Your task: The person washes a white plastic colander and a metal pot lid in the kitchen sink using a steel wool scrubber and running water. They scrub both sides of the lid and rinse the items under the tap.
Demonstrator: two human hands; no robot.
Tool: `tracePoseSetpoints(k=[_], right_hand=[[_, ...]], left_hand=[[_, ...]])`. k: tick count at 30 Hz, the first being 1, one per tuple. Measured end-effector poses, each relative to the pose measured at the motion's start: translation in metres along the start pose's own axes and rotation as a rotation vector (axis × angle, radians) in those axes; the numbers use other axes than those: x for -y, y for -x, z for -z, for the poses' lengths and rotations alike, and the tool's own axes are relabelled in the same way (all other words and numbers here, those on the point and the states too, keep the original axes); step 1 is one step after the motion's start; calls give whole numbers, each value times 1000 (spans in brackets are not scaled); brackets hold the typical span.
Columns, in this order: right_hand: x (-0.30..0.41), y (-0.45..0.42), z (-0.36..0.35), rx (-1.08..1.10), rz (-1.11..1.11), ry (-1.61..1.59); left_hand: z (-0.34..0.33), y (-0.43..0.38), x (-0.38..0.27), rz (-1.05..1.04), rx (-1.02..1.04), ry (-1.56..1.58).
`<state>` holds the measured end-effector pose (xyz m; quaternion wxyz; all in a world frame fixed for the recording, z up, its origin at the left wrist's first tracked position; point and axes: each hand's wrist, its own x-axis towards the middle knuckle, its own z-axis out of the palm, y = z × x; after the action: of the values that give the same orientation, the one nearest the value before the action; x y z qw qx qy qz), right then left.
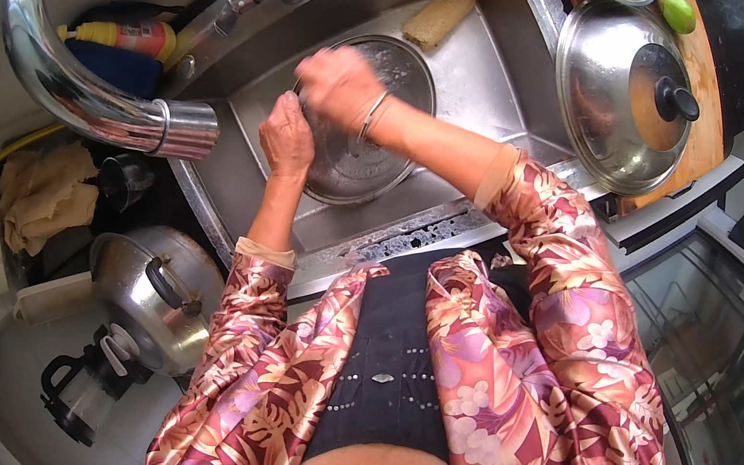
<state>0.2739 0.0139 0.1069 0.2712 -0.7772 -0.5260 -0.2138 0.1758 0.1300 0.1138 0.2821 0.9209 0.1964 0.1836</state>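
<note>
In the steel sink (343, 228) lies a round, shallow metal vessel (367, 173), wet and dull grey; whether it is a pan or a lid is hard to tell. My left hand (287, 136) grips its left rim, thumb uppermost. Blurred by motion, my right hand (341, 81) is curled over the upper left part of the vessel and wears a bracelet (372, 116) at the wrist. Anything inside its fingers is hidden. A tan loofah (440, 15) rests in the sink's far corner.
A chrome faucet (32, 25) arches over the left side. On a wooden board (706, 125) at right lies a domed steel lid (593, 129). A lidded metal pot (151, 292), brown cloth (49, 196) and yellow-and-red bottle (125, 36) are at left.
</note>
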Motion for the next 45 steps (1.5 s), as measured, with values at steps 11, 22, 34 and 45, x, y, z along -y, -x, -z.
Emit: tracePoseSetpoints(k=[11, 22, 34, 45], right_hand=[[-10, 5, -3, -20, -174, -11], [8, 12, -13, 23, -767, -190], [-18, 70, -67, 239, -610, -344], [-75, 140, -69, 257, -1240, -283]], left_hand=[[-4, 3, -3, -34, -75, 67], [-17, 5, 25, 174, -43, 16], [-19, 20, 54, 336, -70, -1], [-55, 37, 108, 593, 34, 75]])
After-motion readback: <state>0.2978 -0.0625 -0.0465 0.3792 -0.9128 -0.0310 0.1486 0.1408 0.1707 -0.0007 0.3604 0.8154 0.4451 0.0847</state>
